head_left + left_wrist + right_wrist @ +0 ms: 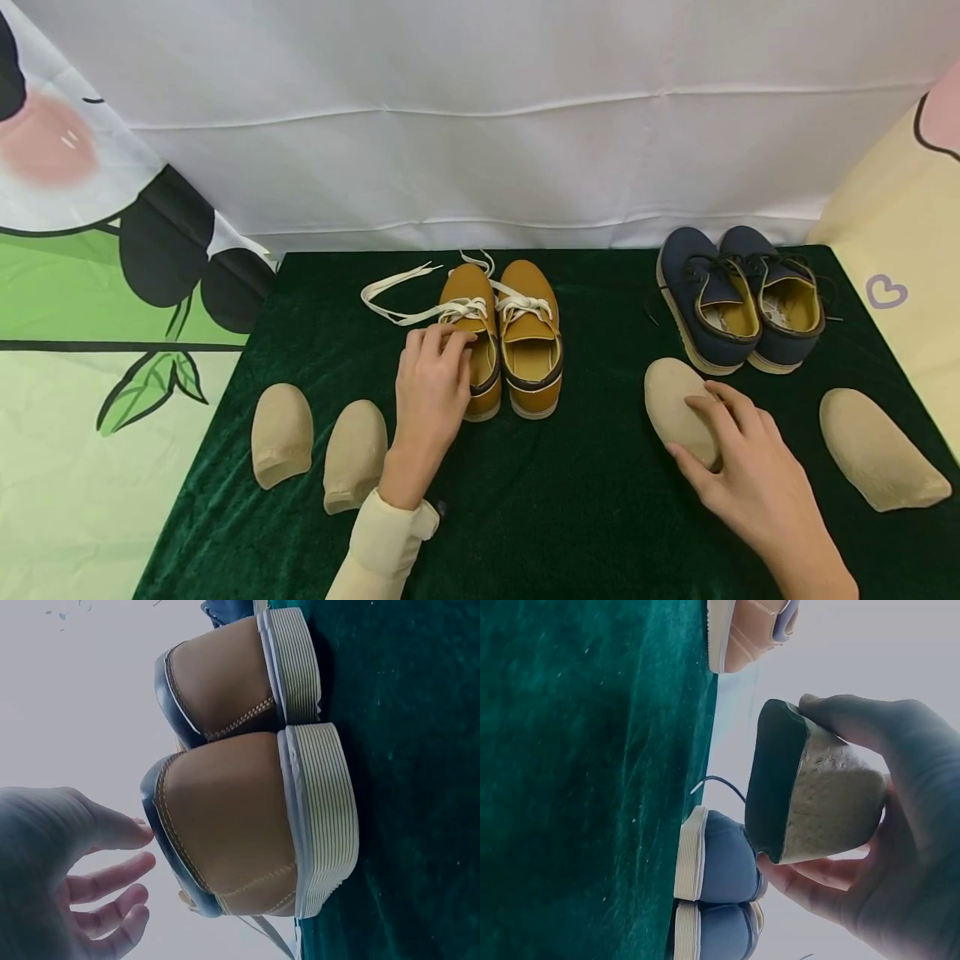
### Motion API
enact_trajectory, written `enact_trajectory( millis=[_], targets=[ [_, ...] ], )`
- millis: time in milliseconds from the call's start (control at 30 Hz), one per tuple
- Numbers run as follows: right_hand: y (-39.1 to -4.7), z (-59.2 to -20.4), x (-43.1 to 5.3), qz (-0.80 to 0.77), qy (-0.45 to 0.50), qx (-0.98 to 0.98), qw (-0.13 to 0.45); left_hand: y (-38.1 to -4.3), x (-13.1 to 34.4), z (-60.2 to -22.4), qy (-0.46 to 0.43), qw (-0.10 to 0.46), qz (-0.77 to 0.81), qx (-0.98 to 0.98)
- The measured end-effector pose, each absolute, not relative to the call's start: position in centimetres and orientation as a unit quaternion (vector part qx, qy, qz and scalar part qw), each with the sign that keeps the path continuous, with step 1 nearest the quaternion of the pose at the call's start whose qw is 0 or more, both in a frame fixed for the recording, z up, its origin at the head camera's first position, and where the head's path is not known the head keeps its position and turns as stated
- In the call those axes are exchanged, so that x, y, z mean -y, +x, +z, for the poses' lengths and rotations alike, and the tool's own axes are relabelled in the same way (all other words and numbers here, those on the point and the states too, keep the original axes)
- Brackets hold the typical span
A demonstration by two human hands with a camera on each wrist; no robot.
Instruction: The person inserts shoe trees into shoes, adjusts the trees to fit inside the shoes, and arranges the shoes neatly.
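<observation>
My right hand [757, 475] grips a beige shoe form [678, 408] by its sides, thumb on one side and fingers on the other. In the right wrist view that shoe form [832, 799] is held up off the cloth, its blunt end toward the camera. My left hand [431, 383] hovers over the opening of the left tan lace-up shoe [465, 287], fingers loosely bent and nothing between them. The left wrist view has its fingertips right by the heel collar of a tan shoe [225, 821]. Beside it stands the other tan shoe [531, 287], its white lace tied.
Two beige shoe forms [282, 433] [356, 454] lie left of my left arm, and another shoe form [877, 450] lies at the right. A pair of navy shoes [697, 283] stands at the back right. Loose white lace [390, 296] trails over the green cloth [570, 517].
</observation>
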State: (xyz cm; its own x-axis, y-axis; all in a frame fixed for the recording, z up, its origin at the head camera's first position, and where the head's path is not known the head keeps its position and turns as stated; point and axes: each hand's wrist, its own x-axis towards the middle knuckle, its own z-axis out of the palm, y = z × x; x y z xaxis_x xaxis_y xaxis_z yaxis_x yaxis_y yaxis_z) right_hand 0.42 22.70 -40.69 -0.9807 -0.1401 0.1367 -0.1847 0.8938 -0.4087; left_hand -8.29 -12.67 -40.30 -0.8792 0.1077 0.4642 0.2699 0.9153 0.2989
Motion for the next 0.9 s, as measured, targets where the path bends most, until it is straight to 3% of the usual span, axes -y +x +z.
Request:
enact_trajectory(
  millis=[333, 900],
  targets=[
    [0.2, -40.4, -21.1, 0.223, 0.108, 0.966, 0.078, -9.4, 13.7, -40.8, -0.09, 0.179, -0.183, 0.962],
    [-0.2, -39.7, -18.8, 0.231, 0.138, 0.959, 0.088, -10.4, 14.5, -41.3, -0.107, 0.16, -0.24, 0.951]
  ],
)
